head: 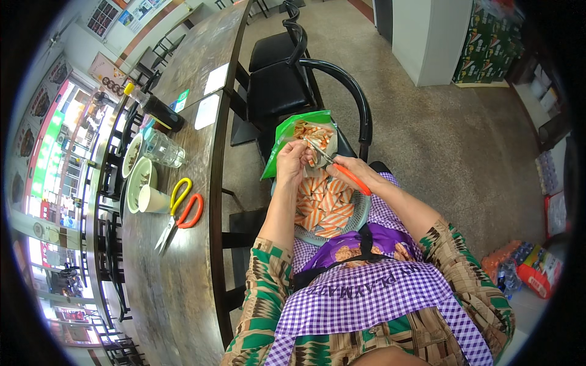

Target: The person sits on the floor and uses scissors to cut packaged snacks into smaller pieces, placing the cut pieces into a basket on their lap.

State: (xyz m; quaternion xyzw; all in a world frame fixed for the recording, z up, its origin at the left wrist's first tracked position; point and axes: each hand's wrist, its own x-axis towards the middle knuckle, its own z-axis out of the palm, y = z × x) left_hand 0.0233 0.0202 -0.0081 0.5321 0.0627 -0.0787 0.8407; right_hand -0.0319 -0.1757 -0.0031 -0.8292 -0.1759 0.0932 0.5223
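Note:
My right hand (355,171) grips scissors with orange-red handles (351,178), whose blades (320,151) point at the fingertips of my left hand (293,158). That left hand pinches a small packet, mostly hidden by the fingers. Just beyond both hands a green plastic bag (284,137) stands open, holding many small orange-and-white striped pieces (316,132). Below my hands, on my lap, a grey-green plastic basket (361,219) holds a heap of orange-and-white striped packets (327,201). My forearms partly cover its rim.
On the wooden table (183,274) at left lie scissors with yellow and red handles (178,212). A paper cup (153,200), green bowl (137,183), glasses (165,148) and dark sauce bottle (162,112) stand beyond. Black chairs (279,89) line the table. Bagged goods (526,270) lie at right.

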